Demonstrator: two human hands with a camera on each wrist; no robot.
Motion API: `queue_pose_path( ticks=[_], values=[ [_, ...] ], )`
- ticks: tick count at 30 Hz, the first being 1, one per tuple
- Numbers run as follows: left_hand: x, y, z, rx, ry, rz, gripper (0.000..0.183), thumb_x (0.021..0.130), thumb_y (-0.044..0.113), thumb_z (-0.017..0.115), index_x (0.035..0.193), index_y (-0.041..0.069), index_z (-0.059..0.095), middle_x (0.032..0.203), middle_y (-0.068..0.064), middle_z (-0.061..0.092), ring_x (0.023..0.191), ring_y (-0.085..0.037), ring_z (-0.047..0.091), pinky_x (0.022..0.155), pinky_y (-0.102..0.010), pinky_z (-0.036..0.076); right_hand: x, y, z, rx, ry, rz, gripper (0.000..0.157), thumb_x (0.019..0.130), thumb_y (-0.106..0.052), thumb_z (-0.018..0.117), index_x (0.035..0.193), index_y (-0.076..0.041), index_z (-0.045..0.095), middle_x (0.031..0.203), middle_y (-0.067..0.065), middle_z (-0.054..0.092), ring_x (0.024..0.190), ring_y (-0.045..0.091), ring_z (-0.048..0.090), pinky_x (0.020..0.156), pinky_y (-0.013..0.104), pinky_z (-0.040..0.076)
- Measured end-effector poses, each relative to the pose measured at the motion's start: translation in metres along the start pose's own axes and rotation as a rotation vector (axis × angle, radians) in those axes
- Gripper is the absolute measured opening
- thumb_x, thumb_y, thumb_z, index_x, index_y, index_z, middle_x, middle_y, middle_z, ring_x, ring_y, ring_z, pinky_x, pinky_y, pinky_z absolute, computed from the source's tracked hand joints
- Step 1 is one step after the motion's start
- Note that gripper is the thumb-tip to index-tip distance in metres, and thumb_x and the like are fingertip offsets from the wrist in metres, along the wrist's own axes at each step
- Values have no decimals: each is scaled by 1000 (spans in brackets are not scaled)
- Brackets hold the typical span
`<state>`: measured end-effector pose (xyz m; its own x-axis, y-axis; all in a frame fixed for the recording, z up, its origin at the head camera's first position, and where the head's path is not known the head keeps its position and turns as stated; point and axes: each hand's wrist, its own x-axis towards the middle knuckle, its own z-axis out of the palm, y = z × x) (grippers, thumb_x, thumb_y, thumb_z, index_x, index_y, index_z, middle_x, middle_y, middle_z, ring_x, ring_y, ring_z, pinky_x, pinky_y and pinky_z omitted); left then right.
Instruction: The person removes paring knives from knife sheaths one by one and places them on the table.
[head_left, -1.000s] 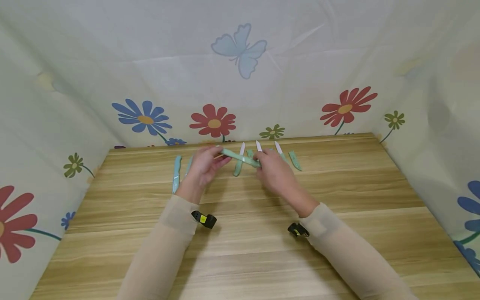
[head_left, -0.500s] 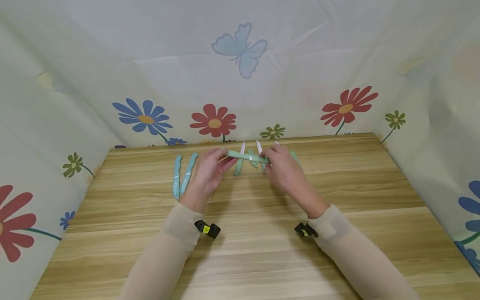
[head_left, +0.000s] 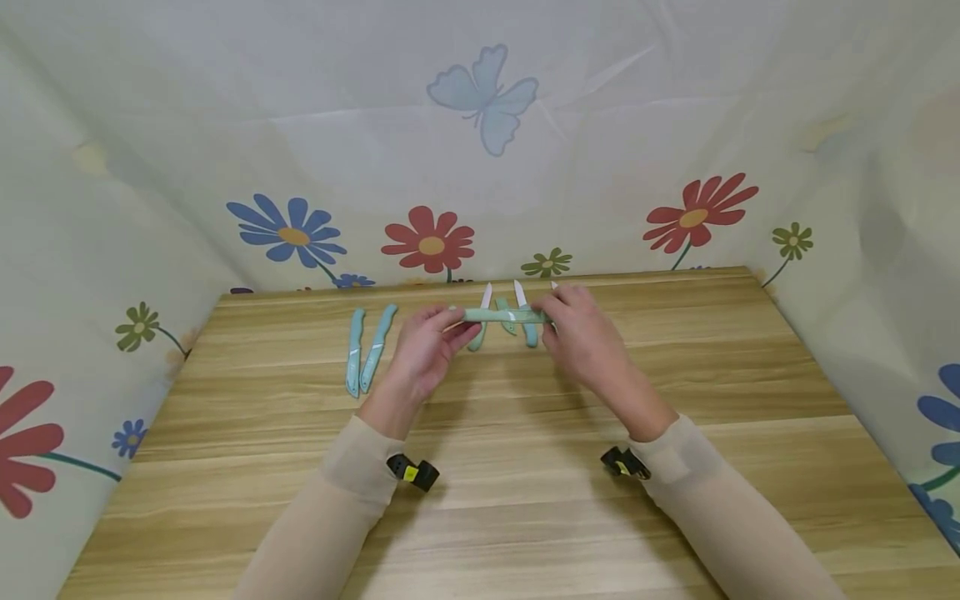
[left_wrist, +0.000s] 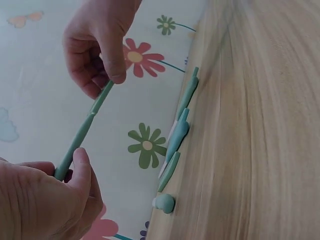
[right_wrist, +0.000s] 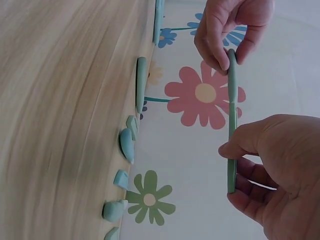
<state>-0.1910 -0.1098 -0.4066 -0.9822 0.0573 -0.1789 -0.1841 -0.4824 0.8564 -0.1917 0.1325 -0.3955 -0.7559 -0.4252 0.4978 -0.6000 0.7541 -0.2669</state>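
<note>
Raised above the back of the table is a green paring knife (head_left: 483, 315) with its blade inside a green sheath (head_left: 522, 317). My left hand (head_left: 422, 354) pinches the handle's end between thumb and fingers. At the other end, my right hand (head_left: 592, 346) grips the sheath; the right wrist view shows its thumb and fingertips on opposite sides. Handle and sheath form one straight line in the left wrist view. Behind them lie a bare-bladed knife with a green handle (head_left: 477, 337), another with a blue handle (head_left: 531, 335), and a loose green sheath (head_left: 507, 321).
Two blue sheathed knives, one (head_left: 354, 354) beside the other (head_left: 378, 348), lie left of my left hand. A third bare blade (head_left: 554, 285) pokes out behind my right hand, which hides the rest. A flower-printed curtain (head_left: 337, 150) encloses the wooden table (head_left: 510, 500).
Both hands have shifted right with the sheathed knife, which has swung from slanted to nearly level across the head view. The two blue sheathed knives at left now show fully.
</note>
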Motion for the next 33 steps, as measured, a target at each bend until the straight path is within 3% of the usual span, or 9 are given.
queue_pose_path(
  ticks=[10, 17, 24, 33],
  values=[
    [-6, -6, 0, 17, -3, -8, 14, 107, 3, 59, 118, 0, 50, 120, -19, 62, 105, -27, 72, 98, -36, 58, -4, 2, -6, -47, 30, -52, 26, 92, 7, 67, 117, 2, 75, 110, 15, 66, 103, 35, 57, 91, 45, 54],
    [-10, -5, 2, 50, -14, -6, 11, 108, 4, 59, 116, 1, 51, 116, -16, 64, 107, -27, 72, 99, -36, 57, -9, 3, -8, -55, 68, -90, 23, 93, 7, 69, 114, 2, 75, 110, 16, 67, 101, 35, 57, 89, 45, 53],
    [-14, -3, 5, 85, -10, 0, 24, 107, 4, 61, 125, -4, 48, 116, -15, 65, 102, -23, 74, 99, -37, 58, -12, 6, -9, -67, 94, -135, 22, 93, 7, 68, 113, 2, 76, 110, 17, 68, 100, 36, 57, 87, 43, 54],
    [-13, -4, 4, 70, -11, 1, 21, 107, 3, 61, 123, -2, 48, 111, -14, 66, 100, -22, 74, 97, -37, 58, -13, 8, -8, -70, 113, -169, 21, 92, 7, 70, 112, 3, 75, 109, 16, 68, 100, 36, 58, 85, 42, 54]
  ],
)
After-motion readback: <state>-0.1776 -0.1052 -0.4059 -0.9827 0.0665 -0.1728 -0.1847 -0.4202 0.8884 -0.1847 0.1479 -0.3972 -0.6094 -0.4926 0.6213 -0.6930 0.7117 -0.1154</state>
